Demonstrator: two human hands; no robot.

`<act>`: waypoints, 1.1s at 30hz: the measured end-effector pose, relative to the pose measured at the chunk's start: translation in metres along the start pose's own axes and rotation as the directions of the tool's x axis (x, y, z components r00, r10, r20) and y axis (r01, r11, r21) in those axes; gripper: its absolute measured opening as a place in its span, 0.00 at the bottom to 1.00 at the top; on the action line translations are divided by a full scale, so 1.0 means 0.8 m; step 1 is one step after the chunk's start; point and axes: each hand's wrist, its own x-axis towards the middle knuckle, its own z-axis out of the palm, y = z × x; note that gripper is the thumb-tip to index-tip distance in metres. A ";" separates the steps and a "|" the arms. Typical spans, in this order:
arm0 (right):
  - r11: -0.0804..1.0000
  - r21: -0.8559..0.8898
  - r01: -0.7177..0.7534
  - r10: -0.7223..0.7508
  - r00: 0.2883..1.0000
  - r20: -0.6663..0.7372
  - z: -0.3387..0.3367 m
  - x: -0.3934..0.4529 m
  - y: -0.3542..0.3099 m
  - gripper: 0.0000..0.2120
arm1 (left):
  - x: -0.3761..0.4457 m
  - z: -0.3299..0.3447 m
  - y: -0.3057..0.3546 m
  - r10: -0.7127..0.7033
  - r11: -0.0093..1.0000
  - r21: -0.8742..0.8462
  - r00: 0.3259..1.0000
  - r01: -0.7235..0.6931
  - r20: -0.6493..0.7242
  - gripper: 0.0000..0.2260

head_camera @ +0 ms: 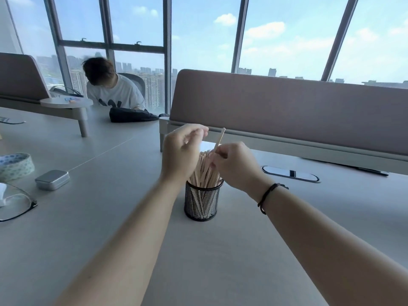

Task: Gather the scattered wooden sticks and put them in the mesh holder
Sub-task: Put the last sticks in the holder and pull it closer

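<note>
A black mesh holder [202,202] stands upright in the middle of the grey table, packed with several pale wooden sticks [204,171] that fan out above its rim. My right hand [234,165] hovers just above the holder's right side and pinches a single wooden stick [220,138] that points up and slightly right. My left hand [182,151] is directly above the bundle on the left, fingers loosely curled and apart, holding nothing; it hides part of the stick tops. No loose sticks show on the table.
A small metal tin [52,179], a roll of patterned tape [16,166] and eyeglasses [16,204] lie at the left. A desk divider [287,111] stands behind the holder, with a cable port [291,174] to its right. A seated person [114,89] is at the far left.
</note>
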 end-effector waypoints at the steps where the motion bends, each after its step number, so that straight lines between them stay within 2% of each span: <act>1: 1.000 -0.009 -0.009 0.009 1.000 0.017 0.002 -0.001 0.002 0.11 | 0.004 -0.005 -0.002 -0.064 0.997 -0.051 0.998 0.063 -0.017 0.11; 3: 0.998 0.041 -0.044 0.045 0.999 -0.024 -0.002 -0.003 0.004 0.05 | 0.010 -0.014 -0.010 -0.169 0.982 -0.085 0.986 0.169 0.005 0.13; 6: 0.999 -0.045 0.007 -0.015 0.982 -0.188 -0.011 -0.001 0.007 0.18 | 0.006 -0.018 -0.022 -0.219 0.973 -0.036 0.967 0.226 0.132 0.13; 8: 0.991 -0.118 0.070 -0.094 0.974 -0.208 -0.012 0.004 0.008 0.20 | -0.002 -0.013 -0.027 -0.234 0.970 -0.006 0.942 0.242 0.239 0.13; 9: 0.984 -0.148 0.098 -0.123 0.977 -0.175 -0.009 0.008 0.009 0.21 | -0.005 -0.009 -0.028 -0.246 0.967 0.004 0.925 0.256 0.290 0.13; 11: 0.968 -0.214 0.129 -0.135 0.991 -0.015 -0.002 0.011 0.011 0.19 | -0.013 -0.002 -0.029 -0.265 0.964 0.074 0.899 0.256 0.349 0.14; 14: 0.944 -0.260 0.202 -0.150 0.967 0.206 0.012 0.005 0.017 0.18 | -0.019 0.001 -0.029 -0.241 0.964 0.192 0.914 0.186 0.325 0.17; 17: 0.896 -0.337 0.288 -0.221 0.949 0.224 0.020 -0.004 0.030 0.25 | -0.021 -0.002 -0.026 -0.200 0.963 0.234 0.932 0.131 0.302 0.20; 22: 0.764 -0.488 0.423 -0.365 0.906 0.214 0.020 -0.006 0.032 0.16 | -0.028 -0.002 -0.018 -0.113 0.952 0.307 0.926 -0.003 0.359 0.20; 24: 0.707 -0.552 0.442 -0.351 0.897 0.268 0.020 -0.006 0.030 0.19 | -0.028 -0.002 -0.024 -0.127 0.943 0.331 0.904 -0.017 0.408 0.22; 26: 0.689 -0.581 0.434 -0.306 0.900 0.310 0.017 -0.005 0.027 0.20 | -0.027 -0.002 -0.027 -0.142 0.934 0.355 0.881 -0.031 0.451 0.30; 28: 0.806 -0.454 0.379 -0.249 0.914 0.322 0.011 -0.005 0.020 0.18 | -0.029 -0.002 -0.030 -0.144 0.935 0.352 0.872 -0.035 0.468 0.31; 30: 0.949 -0.183 0.256 -0.200 0.940 0.278 0.006 -0.006 0.016 0.12 | -0.030 -0.004 -0.032 -0.128 0.942 0.334 0.879 -0.037 0.459 0.25; 31: 0.980 -0.083 0.180 -0.156 0.960 0.231 0.006 -0.008 0.017 0.11 | -0.032 -0.005 -0.032 -0.112 0.944 0.328 0.889 -0.045 0.444 0.21; 32: 0.996 0.004 0.089 -0.088 0.977 0.193 0.006 -0.013 0.018 0.13 | -0.033 -0.006 -0.032 -0.096 0.943 0.328 0.900 -0.054 0.424 0.18; 33: 0.994 0.112 -0.018 -0.002 0.984 0.176 0.008 -0.018 0.021 0.19 | -0.034 -0.007 -0.031 -0.078 0.940 0.334 0.911 -0.068 0.405 0.16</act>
